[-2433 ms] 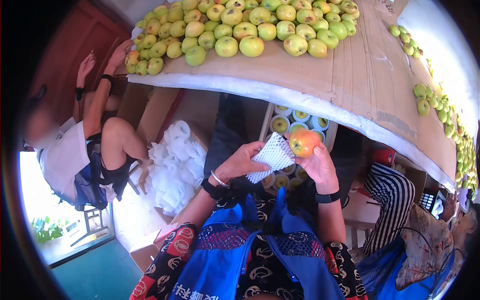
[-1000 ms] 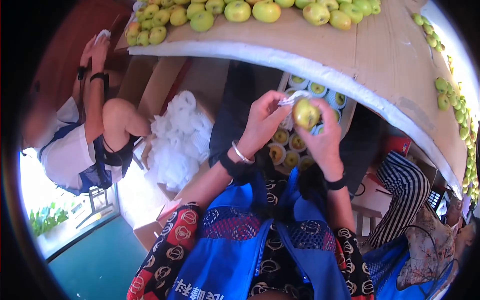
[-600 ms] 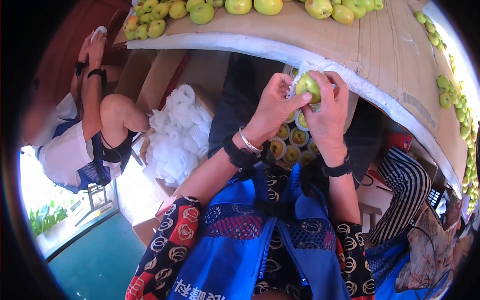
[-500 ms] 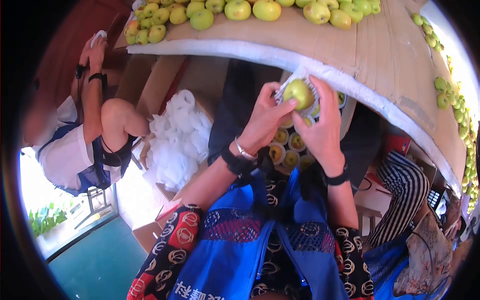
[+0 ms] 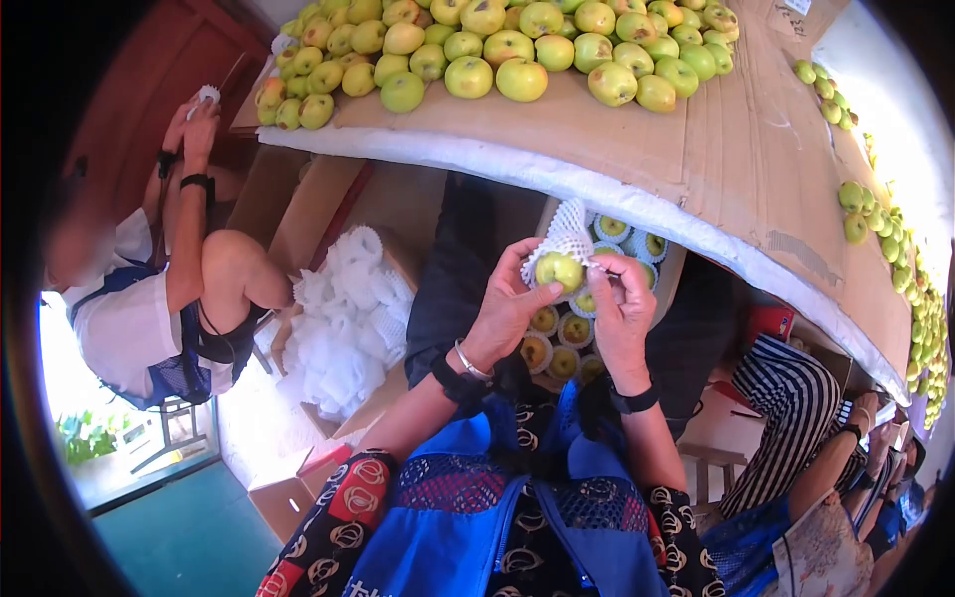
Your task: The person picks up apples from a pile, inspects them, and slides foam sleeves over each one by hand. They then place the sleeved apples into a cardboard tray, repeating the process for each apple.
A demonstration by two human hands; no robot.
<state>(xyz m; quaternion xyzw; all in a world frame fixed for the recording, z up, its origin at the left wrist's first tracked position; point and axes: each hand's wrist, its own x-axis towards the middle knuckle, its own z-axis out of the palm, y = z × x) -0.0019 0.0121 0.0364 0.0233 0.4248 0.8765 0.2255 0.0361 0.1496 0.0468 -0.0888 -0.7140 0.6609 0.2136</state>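
Your step seems to be sleeving: left grip (image 5: pixel 505 310) clasps apple (image 5: pixel 559 272) and foam net (image 5: pixel 567 231), right grip (image 5: pixel 625 323) pinches the net's edge, which likely wants easing round

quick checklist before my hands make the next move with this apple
1. Left hand steadying the apple: ok, thumb against its front.
2. Right hand gripping the net: cannot tell; fingertips are at its edge, the pinch is unclear.
3. Foam net fully around the apple: not ok, the near face is bare.
4. Free slot in the apple box: cannot tell, the hands hide part of it.
5. Pile of nets nearby: ok, at the left, probably within reach.
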